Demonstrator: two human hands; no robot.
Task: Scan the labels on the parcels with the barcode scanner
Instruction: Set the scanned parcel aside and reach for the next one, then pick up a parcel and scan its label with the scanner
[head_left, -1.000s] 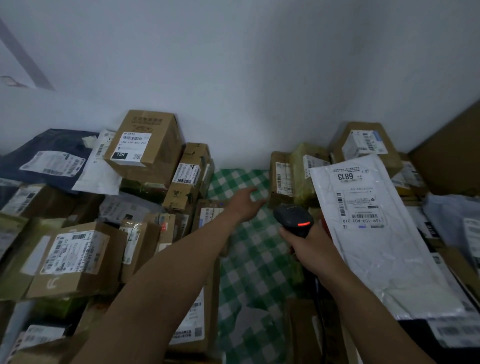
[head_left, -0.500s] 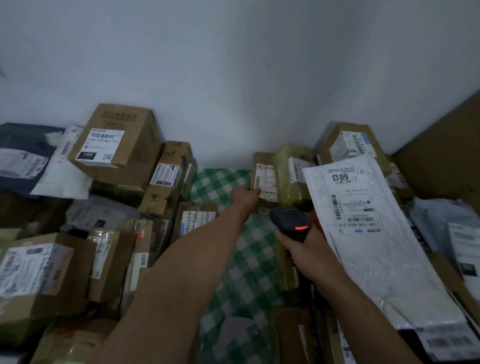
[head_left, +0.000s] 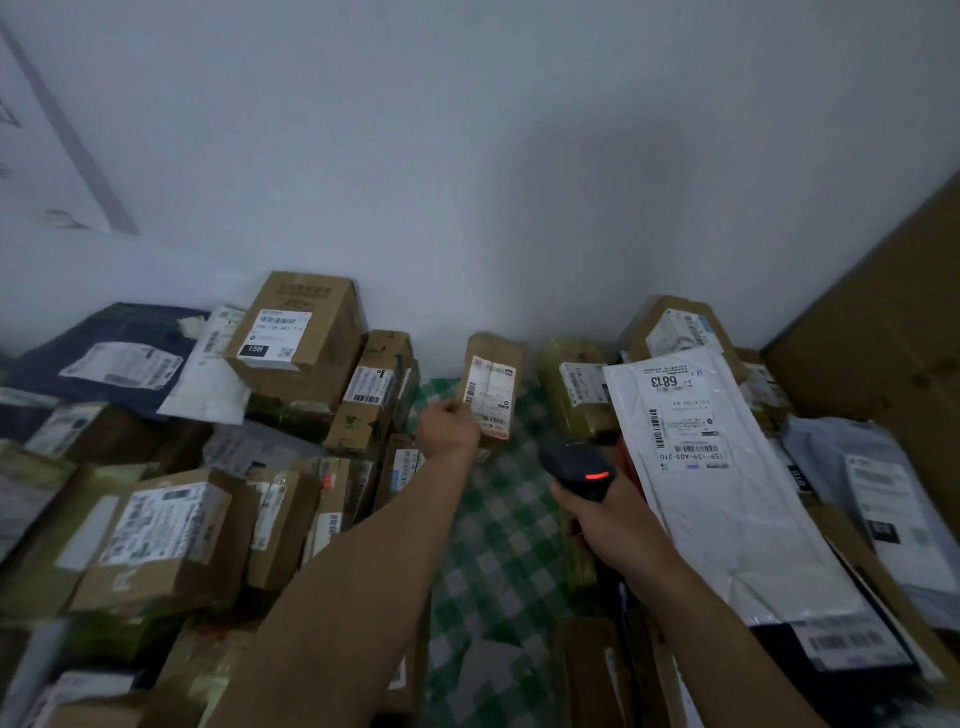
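- the left hand (head_left: 449, 428) is closed on the lower left edge of a small brown parcel (head_left: 496, 345), holding it upright above the far edge of the green checked cloth (head_left: 493, 551), close to the wall.
- the right hand (head_left: 621, 525) is wrapped round the handle of the black barcode scanner (head_left: 574, 465), over the right side of the cloth. the scanner's head sits below and to the right of the held parcel, apart from it, and a red light glows on its top.
- the held parcel is tall, narrow cardboard. its creased white label (head_left: 491, 395) faces the camera, with one barcode down its left edge and another at the bottom.
- more parcels are heaped along the cloth's left edge, among them a large box marked 15h (head_left: 311, 343). along the right edge a long white mailer (head_left: 727, 499) printed 6813 lies tilted on other packets.
- the left fingertips are hidden behind the parcel, and the scanner's handle and window are covered. the label's small print is too blurred to read, and the nearest parcels are cut off by the frame.
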